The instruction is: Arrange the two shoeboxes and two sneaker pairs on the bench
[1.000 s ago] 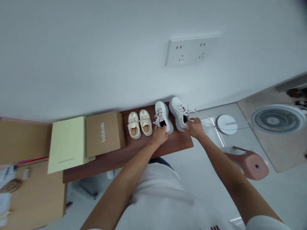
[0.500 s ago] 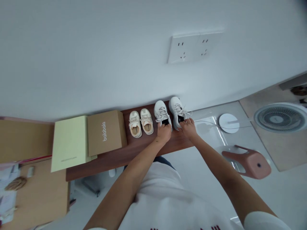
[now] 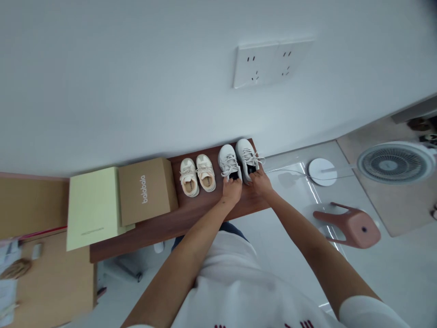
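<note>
Two larger white lace-up sneakers stand side by side at the right end of a narrow brown wooden shelf [image 3: 191, 223], toes toward the wall. My left hand [image 3: 232, 190] is closed on the heel of the left white sneaker [image 3: 228, 159]. My right hand [image 3: 260, 183] grips the heel of the right white sneaker [image 3: 246, 154], whose loose lace sticks out to the right. Both have dark insides. Just left of them sits a smaller cream pair, the nearer cream shoe [image 3: 205, 173] and the farther cream shoe [image 3: 189, 176], untouched.
Left on the shelf are a brown shoebox [image 3: 146, 191] and a pale yellow box [image 3: 92, 205]. Sockets [image 3: 273, 64] are on the wall. A pink stool [image 3: 362, 228] and a fan [image 3: 396, 163] with a round white base [image 3: 322, 172] stand to the right.
The right white sneaker has moved left, closer to the left one, with my right hand on it. The whole view has shifted slightly.
</note>
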Tool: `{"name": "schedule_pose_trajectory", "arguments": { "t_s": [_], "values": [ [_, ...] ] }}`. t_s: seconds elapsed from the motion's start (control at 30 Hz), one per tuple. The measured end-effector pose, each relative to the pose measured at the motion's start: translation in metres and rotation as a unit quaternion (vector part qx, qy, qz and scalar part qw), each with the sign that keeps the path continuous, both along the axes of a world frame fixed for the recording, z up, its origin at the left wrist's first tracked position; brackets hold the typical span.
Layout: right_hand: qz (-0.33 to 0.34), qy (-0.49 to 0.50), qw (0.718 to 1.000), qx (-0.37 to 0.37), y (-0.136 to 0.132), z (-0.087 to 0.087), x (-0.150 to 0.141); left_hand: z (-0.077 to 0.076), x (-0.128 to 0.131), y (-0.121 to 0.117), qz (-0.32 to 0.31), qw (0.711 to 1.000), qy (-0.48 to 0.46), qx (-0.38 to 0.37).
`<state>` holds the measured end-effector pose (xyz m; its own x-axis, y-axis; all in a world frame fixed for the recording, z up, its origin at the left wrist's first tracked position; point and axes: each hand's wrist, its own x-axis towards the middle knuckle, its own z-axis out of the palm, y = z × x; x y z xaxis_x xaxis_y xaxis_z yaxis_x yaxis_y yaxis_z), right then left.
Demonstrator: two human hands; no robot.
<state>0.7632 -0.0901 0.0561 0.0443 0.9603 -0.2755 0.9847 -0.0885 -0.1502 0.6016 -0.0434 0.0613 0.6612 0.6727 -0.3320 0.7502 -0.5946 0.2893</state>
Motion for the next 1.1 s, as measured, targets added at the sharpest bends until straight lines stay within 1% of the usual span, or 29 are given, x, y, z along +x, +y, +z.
{"name": "schedule_pose_trajectory", "arguments": {
  "t_s": [0.27,0.47,0.6,0.7,0.77,0.8,0.87,0.93,1.0,1.03,1.07,1.1],
  "values": [
    [-0.002,0.005,1.000,-0.006,0.001,-0.001,0.001,0.002,0.006,-0.003,0.026,0.999,0.004,-0.029],
    [-0.004,-0.004,1.000,0.001,0.000,-0.001,0.000,0.004,0.006,-0.003,0.027,0.999,0.017,-0.028],
    [-0.005,-0.010,1.000,0.002,0.001,0.004,-0.001,0.007,0.005,-0.003,0.021,0.999,0.021,-0.028],
    [-0.006,-0.015,1.000,-0.002,0.002,0.013,-0.005,0.015,0.005,-0.005,0.024,0.999,0.021,-0.029],
    [-0.016,-0.020,1.000,0.008,0.001,0.023,-0.008,0.027,0.006,-0.005,0.030,0.999,0.015,-0.024],
    [-0.024,-0.021,0.999,0.022,0.001,0.030,-0.010,0.037,0.007,-0.005,0.030,0.999,0.006,-0.020],
    [-0.044,-0.014,0.996,0.074,-0.002,0.048,-0.014,0.064,0.005,-0.002,0.026,0.999,-0.028,-0.009],
    [-0.053,0.018,0.987,0.153,-0.007,0.069,-0.018,0.097,-0.002,0.001,0.017,0.996,-0.083,-0.002],
    [-0.045,0.069,0.967,0.241,-0.016,0.088,-0.026,0.129,-0.019,0.001,0.014,0.989,-0.144,-0.001],
    [-0.040,0.096,0.954,0.280,-0.022,0.096,-0.032,0.142,-0.031,0.000,0.020,0.986,-0.166,-0.003],
    [-0.039,0.120,0.942,0.310,-0.028,0.100,-0.039,0.151,-0.045,-0.003,0.028,0.984,-0.178,-0.006],
    [-0.043,0.141,0.933,0.327,-0.034,0.102,-0.048,0.155,-0.062,-0.007,0.039,0.983,-0.180,-0.011]
  ]
}}
